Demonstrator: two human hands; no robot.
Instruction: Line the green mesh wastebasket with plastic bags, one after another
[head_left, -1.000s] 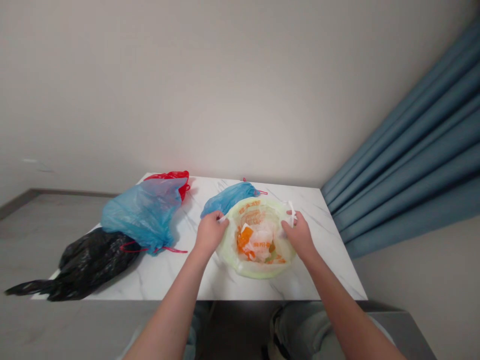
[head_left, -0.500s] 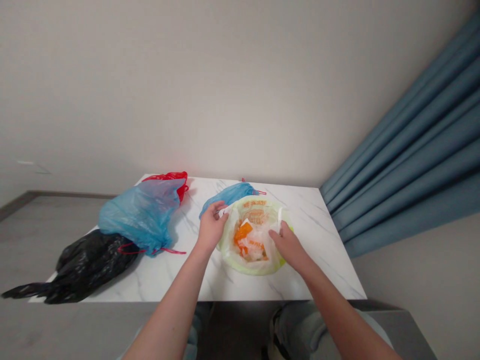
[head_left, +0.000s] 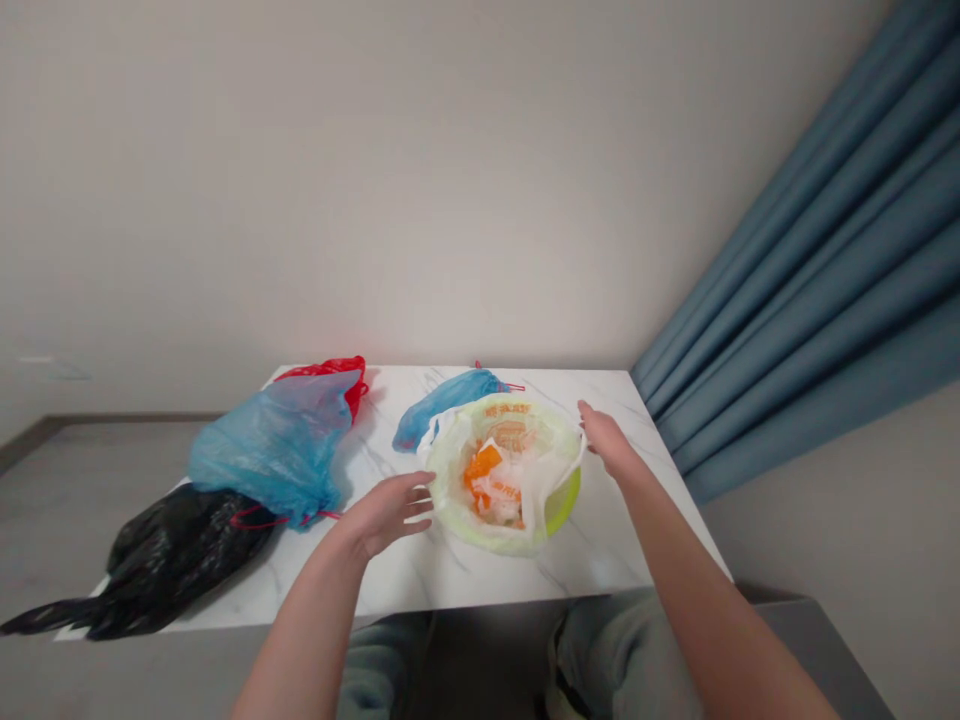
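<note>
A yellow-green bin [head_left: 564, 508] stands on the table, lined with a white plastic bag [head_left: 459, 512] folded over much of its rim. Orange printing shows on the bag, and crumpled white and orange plastic [head_left: 491, 480] lies within. My left hand [head_left: 396, 512] is at the bin's left side with fingers spread, holding nothing. Across from it, my right hand [head_left: 606, 438] has its fingers stretched out beside the bag's right edge; whether it touches the bag I cannot tell. Part of the green wall shows bare at the lower right.
Behind the bin lies a rolled blue bag [head_left: 442, 405] with red drawstrings. To the left are a large blue bag [head_left: 270, 445], a red bag [head_left: 358, 375] and a black bag [head_left: 187, 545] overhanging the marble-patterned table [head_left: 622, 550]. A blue curtain [head_left: 795, 260] hangs at the right.
Both hands have let go of the bag and moved apart, left hand down and left, right hand up and right. The bag's right side now sags inward, baring some green wall.
</note>
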